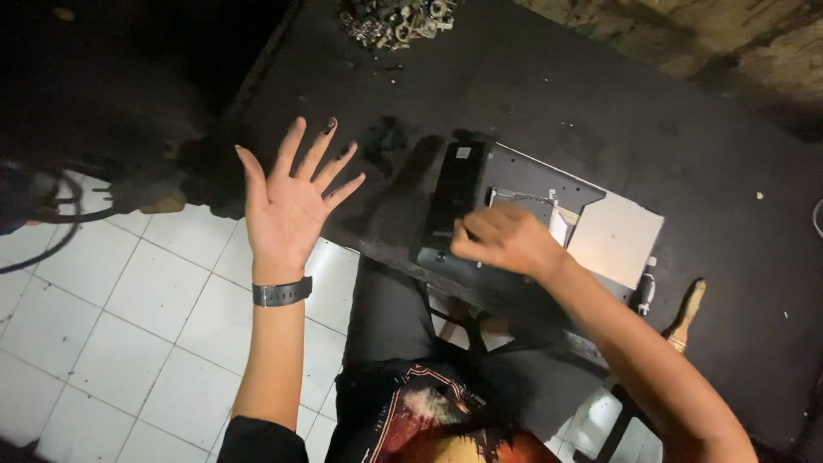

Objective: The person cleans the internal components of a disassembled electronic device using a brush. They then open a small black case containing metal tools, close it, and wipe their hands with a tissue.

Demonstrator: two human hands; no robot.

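Black and flat, an opened laptop base of dark metal (pixel 531 231) lies at the near edge of the dark desk (pixel 600 111), right of the frame's centre, with a long black battery bar (pixel 454 193) along its left side and a pale grey rectangular plate (pixel 613 236) at its right end. The battery bar's long axis runs from the upper centre of the frame down toward the desk's near edge, slightly tilted. The right hand (pixel 506 240) rests on the base just right of that bar, fingers (pixel 471 236) curled and pressed together, knuckles up; whether they pinch a small part beneath cannot be told. This hand is plainly the nearer one, touching the base, with the bar lying just to the left of its fingertips.

The left hand (pixel 291 201) hangs in the air left of centre, well apart from the base, palm open and fingers spread wide, holding nothing; a black wristwatch (pixel 281 292) sits on its wrist. It hovers over the desk's left corner and the white tiled floor (pixel 129 326) below.

A wooden-handled brush (pixel 686 313) and a small dark screwdriver (pixel 645 291) lie at the lower right of the base. A heap of small metal parts (pixel 394 21) sits at the top centre
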